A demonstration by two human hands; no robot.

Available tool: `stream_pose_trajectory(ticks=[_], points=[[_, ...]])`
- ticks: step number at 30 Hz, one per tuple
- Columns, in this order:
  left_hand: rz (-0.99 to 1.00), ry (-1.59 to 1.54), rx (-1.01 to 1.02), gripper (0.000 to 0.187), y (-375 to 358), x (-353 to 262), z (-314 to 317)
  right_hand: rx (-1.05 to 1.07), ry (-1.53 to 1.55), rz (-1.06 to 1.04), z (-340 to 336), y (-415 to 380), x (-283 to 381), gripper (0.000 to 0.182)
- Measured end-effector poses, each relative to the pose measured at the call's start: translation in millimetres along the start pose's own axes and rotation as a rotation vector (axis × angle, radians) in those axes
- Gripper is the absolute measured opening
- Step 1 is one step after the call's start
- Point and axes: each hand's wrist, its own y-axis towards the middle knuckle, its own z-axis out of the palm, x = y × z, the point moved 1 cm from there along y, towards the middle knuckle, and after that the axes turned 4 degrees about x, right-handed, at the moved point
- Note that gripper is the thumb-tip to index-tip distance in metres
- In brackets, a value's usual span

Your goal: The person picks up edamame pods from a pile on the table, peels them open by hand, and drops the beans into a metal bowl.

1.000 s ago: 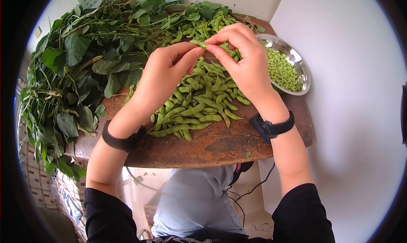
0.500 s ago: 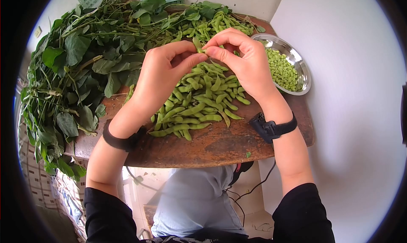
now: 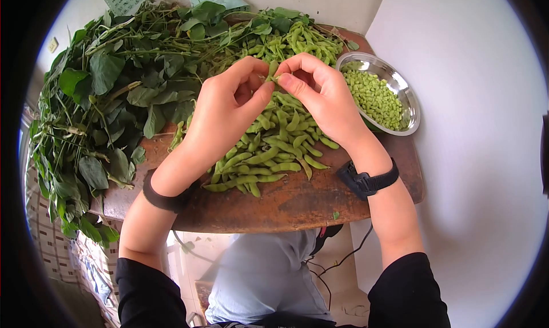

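My left hand (image 3: 224,112) and my right hand (image 3: 321,97) meet above a heap of green soybean pods (image 3: 269,150) on a round wooden table (image 3: 286,201). Both pinch one small green pod (image 3: 273,70) between thumbs and fingertips, held upright over the heap. A metal bowl (image 3: 407,102) with shelled green beans (image 3: 374,98) stands just right of my right hand. Each wrist wears a black strap.
A big pile of leafy soybean stalks (image 3: 108,93) covers the table's left and far side, hanging over the left edge. More pods (image 3: 306,39) lie at the back. A white wall rises to the right. My lap is below the table's near edge.
Both hands have come a little lower and nearer with the pod, which has turned from lying sideways to standing upright between the fingertips. The view has shifted slightly.
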Motion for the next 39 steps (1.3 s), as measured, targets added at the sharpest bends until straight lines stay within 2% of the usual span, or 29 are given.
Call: stream_pose_trajectory(ticks=[5, 7, 9, 14, 16, 20, 22, 23, 25, 26, 28, 29, 31, 32, 35, 37, 39], points=[[0.012, -0.037, 0.034, 0.013, 0.7, 3.7, -0.4, -0.009, 0.062, -0.024, 2.7, 0.1, -3.8, 0.011], [0.007, -0.020, 0.057, 0.012, 0.2, 4.5, -1.4, -0.123, -0.042, -0.108, 2.8, -0.5, -4.0, 0.013], [-0.021, -0.075, 0.085, 0.011, -0.2, 7.9, -1.3, -0.265, 0.014, -0.180, -4.9, 3.2, -4.7, 0.014], [-0.111, -0.175, 0.147, 0.011, 0.8, 7.3, 0.4, -0.361, -0.070, -0.118, -20.0, 6.9, -9.6, 0.014], [-0.129, -0.229, 0.119, 0.013, 0.6, 10.3, 3.4, -0.414, -0.343, -0.091, -17.2, 5.5, -10.2, 0.016], [-0.097, -0.111, 0.131, 0.017, 0.4, 5.4, 0.4, -0.467, -0.378, -0.095, -29.6, 8.9, -25.7, 0.017], [-0.180, -0.019, 0.216, 0.018, 0.6, 2.6, -2.8, -0.543, -0.788, -0.167, -34.0, 10.4, -36.9, 0.018], [-0.179, -0.019, 0.216, 0.018, 0.7, 2.9, -3.2, -0.543, -0.789, -0.167, -36.2, 9.6, -41.9, 0.018], [-0.189, -0.007, 0.201, 0.019, 1.3, 3.9, -3.6, -0.555, -1.041, -0.348, -34.2, 9.2, -39.2, 0.013], [-0.188, -0.007, 0.200, 0.019, 1.4, 5.5, -2.2, -0.555, -1.042, -0.349, -34.7, 9.0, -36.6, 0.013], [-0.071, -0.061, 0.095, 0.020, 1.7, 8.6, 0.3, -0.416, -0.673, -0.215, -32.3, 8.9, -19.0, 0.014], [-0.071, -0.060, 0.095, 0.020, 2.1, 8.2, -0.3, -0.416, -0.673, -0.216, -28.8, 7.6, -11.7, 0.014], [-0.110, -0.063, 0.092, 0.019, 2.7, 7.5, -2.4, -0.127, -0.269, -0.194, -15.2, 5.7, -2.1, 0.014], [-0.111, -0.062, 0.092, 0.019, 3.1, 9.0, -2.8, -0.036, -0.220, -0.223, -9.4, 4.0, -0.2, 0.014], [-0.104, -0.117, 0.111, 0.019, 3.7, 10.7, -2.8, -0.011, -0.187, -0.260, -2.5, 4.2, -3.6, 0.013], [-0.136, -0.295, 0.129, 0.020, 2.9, 5.3, -0.8, -0.012, -0.114, -0.243, -4.3, 5.3, -5.3, 0.012], [-0.124, -0.286, 0.127, 0.020, 1.4, 5.2, 0.4, -0.018, -0.094, -0.266, -5.4, 5.5, -5.1, 0.014]])
